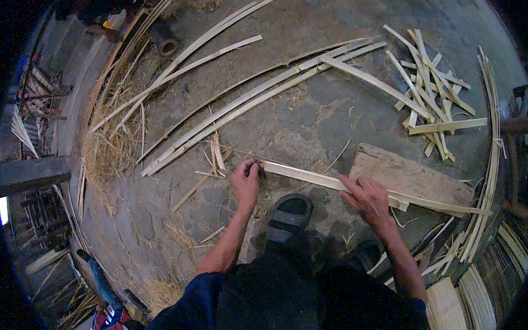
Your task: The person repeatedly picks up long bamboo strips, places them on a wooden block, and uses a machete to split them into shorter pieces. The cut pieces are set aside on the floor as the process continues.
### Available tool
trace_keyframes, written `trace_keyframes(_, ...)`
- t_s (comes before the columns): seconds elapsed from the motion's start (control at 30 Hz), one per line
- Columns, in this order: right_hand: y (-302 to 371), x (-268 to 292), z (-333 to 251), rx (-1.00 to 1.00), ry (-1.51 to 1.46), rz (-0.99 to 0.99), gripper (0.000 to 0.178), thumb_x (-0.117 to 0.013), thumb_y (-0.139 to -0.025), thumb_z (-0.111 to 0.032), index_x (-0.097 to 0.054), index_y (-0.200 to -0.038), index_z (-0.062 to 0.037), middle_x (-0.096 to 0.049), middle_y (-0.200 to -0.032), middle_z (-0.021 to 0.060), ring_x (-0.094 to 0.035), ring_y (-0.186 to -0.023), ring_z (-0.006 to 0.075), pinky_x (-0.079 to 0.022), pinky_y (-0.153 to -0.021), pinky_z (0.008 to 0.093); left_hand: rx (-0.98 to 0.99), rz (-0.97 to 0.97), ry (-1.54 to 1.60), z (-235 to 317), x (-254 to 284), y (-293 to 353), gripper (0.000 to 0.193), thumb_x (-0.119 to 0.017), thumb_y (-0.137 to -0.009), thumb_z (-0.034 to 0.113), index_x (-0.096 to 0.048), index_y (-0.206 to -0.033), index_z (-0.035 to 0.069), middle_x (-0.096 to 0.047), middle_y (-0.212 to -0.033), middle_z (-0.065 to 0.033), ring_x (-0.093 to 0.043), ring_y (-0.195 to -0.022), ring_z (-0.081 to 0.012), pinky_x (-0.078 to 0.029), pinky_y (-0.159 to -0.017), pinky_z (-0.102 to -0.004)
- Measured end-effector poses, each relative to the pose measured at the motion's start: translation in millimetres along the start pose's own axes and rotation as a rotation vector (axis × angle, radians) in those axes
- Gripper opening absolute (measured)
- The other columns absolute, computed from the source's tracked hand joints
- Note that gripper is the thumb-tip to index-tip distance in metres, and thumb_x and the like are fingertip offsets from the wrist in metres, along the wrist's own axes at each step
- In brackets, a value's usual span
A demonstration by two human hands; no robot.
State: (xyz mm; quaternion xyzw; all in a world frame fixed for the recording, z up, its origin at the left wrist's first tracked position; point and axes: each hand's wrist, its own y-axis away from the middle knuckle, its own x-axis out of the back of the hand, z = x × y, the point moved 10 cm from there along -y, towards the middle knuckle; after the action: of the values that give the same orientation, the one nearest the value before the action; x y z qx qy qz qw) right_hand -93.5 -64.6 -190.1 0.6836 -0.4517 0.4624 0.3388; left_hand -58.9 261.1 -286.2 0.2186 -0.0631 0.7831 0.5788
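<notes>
Two bare hands are on one pale strip of split wood or cane, which spans the space between them above the grey floor (137, 221). The left hand (248, 179) has its thumb and fingers pinched together at the left end of the pale strip (304, 176); the exact contact is partly hidden by the fingertips. From that pinch the strip runs rightward, sloping slightly toward the person, and passes beneath the right hand (366, 199). This hand grasps it well along from the left end, forefinger stretched over the far side and thumb nearer the body. Most of the visible strip thus lies between the two grips, flat and bare.

Beyond the right hand, pale lengths continue along the near edge of a wooden board (409, 169); whether they belong to the held strip cannot be told. The board lies on the floor, its far-left corner just beyond the right hand.

A dark sandal (289, 215) stands below the strip, between the forearms. Farther off, long strips (242, 109) stretch diagonally across the floor, and a loose pile of short strips (417, 97) lies beyond the board's far edge. Toward the floor's left edge is a heap of straw-coloured shavings (110, 154).
</notes>
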Motion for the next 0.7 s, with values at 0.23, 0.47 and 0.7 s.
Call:
trace_keyframes(0.23, -7, -20, -5, -0.040, 0.006, 0.003, 0.039, -0.063, -0.082, -0.037, -0.059, -0.119, -0.0254, -0.052, -0.083, 0.0053, -0.057, -0.077, 0.0232, -0.047, -0.064, 0.0365, 0.151, -0.030, 0.029, -3, -9, 4, 0.023, -0.059, -0.088, 0.014, -0.066, -0.101, -0.003, -0.065, -0.087, -0.0065, -0.058, -0.079, -0.0112, -0.046, -0.072, -0.0253)
trace_keyframes(0.47, -8, -17, -9, -0.082, 0.027, 0.117, 0.040, -0.068, -0.077, -0.034, -0.062, -0.116, -0.0246, -0.053, -0.089, 0.0043, -0.055, -0.082, 0.0234, -0.044, -0.070, 0.0393, 0.182, 0.053, 0.052, -11, -10, 8, 0.026, -0.064, -0.086, 0.019, -0.067, -0.098, -0.004, -0.064, -0.080, -0.0045, -0.056, -0.074, -0.0114, -0.046, -0.069, -0.0263)
trace_keyframes(0.7, -3, -9, -7, -0.030, 0.138, 0.282, 0.044, -0.068, -0.075, -0.036, -0.060, -0.117, -0.0235, -0.054, -0.099, 0.0028, -0.050, -0.098, 0.0238, -0.037, -0.090, 0.0438, 0.089, 0.044, 0.060, -6, -13, 5, 0.026, -0.063, -0.088, 0.021, -0.067, -0.098, -0.003, -0.062, -0.080, -0.0028, -0.053, -0.073, -0.0116, -0.044, -0.068, -0.0274)
